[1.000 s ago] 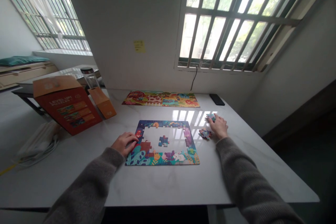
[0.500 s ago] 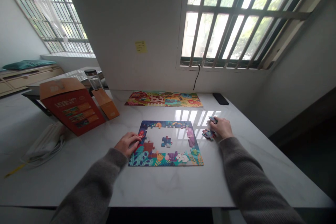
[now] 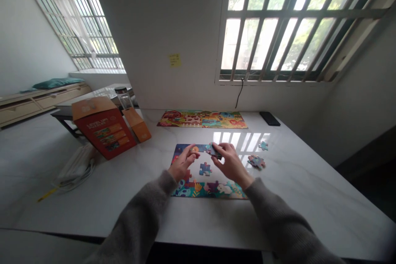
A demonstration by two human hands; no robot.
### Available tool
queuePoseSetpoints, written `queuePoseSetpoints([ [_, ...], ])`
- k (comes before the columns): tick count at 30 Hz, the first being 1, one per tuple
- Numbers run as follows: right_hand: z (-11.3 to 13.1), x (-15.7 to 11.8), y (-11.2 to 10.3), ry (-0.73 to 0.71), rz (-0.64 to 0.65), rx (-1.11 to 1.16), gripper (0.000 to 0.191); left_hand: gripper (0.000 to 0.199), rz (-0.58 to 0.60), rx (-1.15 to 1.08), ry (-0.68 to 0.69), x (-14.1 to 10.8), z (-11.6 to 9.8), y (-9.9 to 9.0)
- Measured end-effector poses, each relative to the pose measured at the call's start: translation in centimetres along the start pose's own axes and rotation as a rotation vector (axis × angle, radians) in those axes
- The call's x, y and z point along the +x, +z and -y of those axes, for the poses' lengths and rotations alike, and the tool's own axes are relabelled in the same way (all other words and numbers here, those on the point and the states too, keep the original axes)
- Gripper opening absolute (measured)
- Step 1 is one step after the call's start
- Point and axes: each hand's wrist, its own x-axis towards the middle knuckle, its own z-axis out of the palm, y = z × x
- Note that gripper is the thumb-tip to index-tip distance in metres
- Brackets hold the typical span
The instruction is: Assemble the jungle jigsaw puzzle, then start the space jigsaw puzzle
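My right hand (image 3: 231, 164) pinches a few jigsaw puzzle pieces (image 3: 215, 151), apparently stacked, over the top of the puzzle. Facing it, my left hand (image 3: 183, 164) hovers above the upper left of the puzzle, fingers apart, with nothing visible in it. Below both hands lies the jigsaw puzzle border (image 3: 198, 192), joined into a colourful rectangle with animals and plants; my hands cover parts of its sides. A loose blue puzzle piece (image 3: 205, 169) rests inside the border. On the right are a heap of puzzle pieces (image 3: 256, 162) and a single light-blue puzzle piece (image 3: 263, 145).
A finished farm-scene puzzle (image 3: 202, 119) lies along the wall. Farther right is a black phone (image 3: 269, 118). A red puzzle box (image 3: 103, 130), its orange flap (image 3: 137, 125) and a white power strip (image 3: 76, 163) with a cable occupy the left side.
My right hand has moved left from the loose pieces, carrying some over the puzzle. My left hand has lifted off the border's left edge. The view has shifted slightly left.
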Motion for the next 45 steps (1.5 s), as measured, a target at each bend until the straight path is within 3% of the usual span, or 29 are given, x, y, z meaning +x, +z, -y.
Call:
queuePoseSetpoints([
  [4, 4.2, 0.0, 1.1, -0.158, 0.011, 0.064, 0.064, 0.053, 0.089, -0.528, -0.225, 0.8, 0.5, 2.7],
  [6, 4.7, -0.2, 1.2, -0.208, 0.024, 0.058, 0.067, 0.042, 0.093, -0.712, -0.296, 0.5, 0.5, 3.3],
  [9, 4.8, -0.4, 1.1, -0.217, 0.033, 0.06, 0.068, 0.03, 0.058, -0.825, -0.286, 0.0, 0.1, 3.4],
  [14, 5.0, -0.8, 1.3, -0.065, -0.01, 0.223, 0.054, 0.04, 0.001, -0.737, -0.197, 0.0, -0.2, 2.8],
  [17, 4.6, -0.9, 1.7, 0.112, -0.092, 0.344, 0.031, 0.047, -0.092, -0.624, -0.202, 0.3, 0.6, 2.5],
  [19, 4.3, -0.9, 2.0, 0.201, -0.074, 0.421, 0.018, 0.05, -0.126, -0.57, -0.204, 0.3, 1.3, 2.4],
  [27, 4.0, -1.1, 2.5, 0.423, 0.037, 0.722, 0.034, 0.053, -0.129, -0.544, -0.194, 0.3, 1.7, 2.3],
  [34, 4.3, -1.4, 2.7, 0.385, 0.024, 0.809, 0.027, 0.055, -0.149, -0.416, -0.198, 0.1, 1.3, 2.5],
  [39, 3.9, -1.2, 2.6, 0.552, -0.074, 1.005, 0.035, 0.05, -0.175, -0.446, -0.146, 0.0, 1.3, 2.5],
  [45, 4.5, -1.3, 2.7, 0.582, 0.007, 1.101, 0.042, 0.052, -0.196, -0.356, -0.183, 0.0, 1.6, 2.2],
])
